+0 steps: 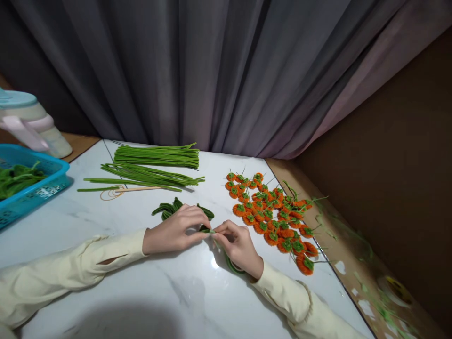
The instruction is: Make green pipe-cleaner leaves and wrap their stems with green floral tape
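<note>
My left hand [178, 229] and my right hand [240, 246] meet over the white tabletop, both closed with thumb and fingertips pinched together. Between them is a small dark green fuzzy piece [205, 229], apparently bent pipe cleaner, with a pale strip [212, 231] at its end. A green ring-shaped thing [231, 266] shows partly under my right palm; its kind is hidden. Just beyond my left hand lie dark green bent pipe cleaner pieces [165, 208]. To the right of my right hand spread several orange fuzzy pumpkins [261, 227] with green tops and thin stems.
Straight green pipe cleaners [155, 157] lie in bundles at the back. Near them are a thin wooden stick [137, 189] and an elastic loop. A blue basket [52, 176] with green pieces and a jug [28, 122] stand left. Scraps and a tape roll [395, 289] lie right.
</note>
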Demonstrator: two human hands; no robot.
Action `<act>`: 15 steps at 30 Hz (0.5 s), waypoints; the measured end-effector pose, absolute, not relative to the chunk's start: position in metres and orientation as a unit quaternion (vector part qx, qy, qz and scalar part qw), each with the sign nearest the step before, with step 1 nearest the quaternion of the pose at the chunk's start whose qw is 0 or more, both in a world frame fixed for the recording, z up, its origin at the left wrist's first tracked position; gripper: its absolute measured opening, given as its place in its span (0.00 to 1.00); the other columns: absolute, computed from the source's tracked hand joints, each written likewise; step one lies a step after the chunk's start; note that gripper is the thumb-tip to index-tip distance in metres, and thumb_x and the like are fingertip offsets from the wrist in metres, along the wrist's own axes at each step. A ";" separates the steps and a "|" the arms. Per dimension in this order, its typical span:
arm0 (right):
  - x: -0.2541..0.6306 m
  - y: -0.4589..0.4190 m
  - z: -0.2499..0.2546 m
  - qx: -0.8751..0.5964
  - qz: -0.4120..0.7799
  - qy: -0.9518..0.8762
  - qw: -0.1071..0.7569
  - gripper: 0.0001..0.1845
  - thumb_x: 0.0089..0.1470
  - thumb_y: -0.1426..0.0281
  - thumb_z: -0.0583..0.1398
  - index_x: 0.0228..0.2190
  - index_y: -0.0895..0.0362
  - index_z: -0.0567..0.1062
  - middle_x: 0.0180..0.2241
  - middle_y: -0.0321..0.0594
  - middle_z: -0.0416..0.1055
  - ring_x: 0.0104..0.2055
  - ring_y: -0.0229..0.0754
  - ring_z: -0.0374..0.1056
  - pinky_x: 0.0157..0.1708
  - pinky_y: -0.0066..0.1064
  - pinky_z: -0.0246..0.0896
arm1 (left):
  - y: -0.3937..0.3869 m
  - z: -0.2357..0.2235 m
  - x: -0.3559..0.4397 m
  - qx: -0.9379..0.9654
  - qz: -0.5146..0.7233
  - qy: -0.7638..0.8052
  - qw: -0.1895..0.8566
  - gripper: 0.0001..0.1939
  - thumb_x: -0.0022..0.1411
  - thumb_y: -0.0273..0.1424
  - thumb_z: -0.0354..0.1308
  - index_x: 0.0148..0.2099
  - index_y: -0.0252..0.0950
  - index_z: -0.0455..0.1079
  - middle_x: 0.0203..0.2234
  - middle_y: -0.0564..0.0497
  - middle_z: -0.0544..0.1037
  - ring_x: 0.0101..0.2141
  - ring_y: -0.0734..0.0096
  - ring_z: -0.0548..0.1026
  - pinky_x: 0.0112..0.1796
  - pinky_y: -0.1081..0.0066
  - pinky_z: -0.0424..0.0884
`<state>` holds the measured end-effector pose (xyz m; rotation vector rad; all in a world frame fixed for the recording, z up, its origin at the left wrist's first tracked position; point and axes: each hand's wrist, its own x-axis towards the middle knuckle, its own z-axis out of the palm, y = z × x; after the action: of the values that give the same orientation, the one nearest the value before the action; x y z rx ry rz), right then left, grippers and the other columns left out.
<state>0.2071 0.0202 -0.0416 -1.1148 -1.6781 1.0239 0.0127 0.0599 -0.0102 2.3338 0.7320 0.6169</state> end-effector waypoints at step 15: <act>0.209 0.018 -0.036 -0.423 0.391 -0.728 0.373 0.06 0.54 0.68 0.56 0.27 0.57 0.68 0.20 0.35 0.69 0.22 0.35 0.63 0.21 0.24 0.57 | 0.067 0.000 0.013 0.802 0.153 0.321 0.480 0.08 0.57 0.34 0.58 0.34 0.34 0.73 0.29 0.52 0.77 0.31 0.72 0.72 0.35 0.75 0.63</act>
<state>0.2090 0.0179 -0.0360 -1.0827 -1.8645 1.0024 0.0128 0.0674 -0.0002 1.9568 0.7827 0.3732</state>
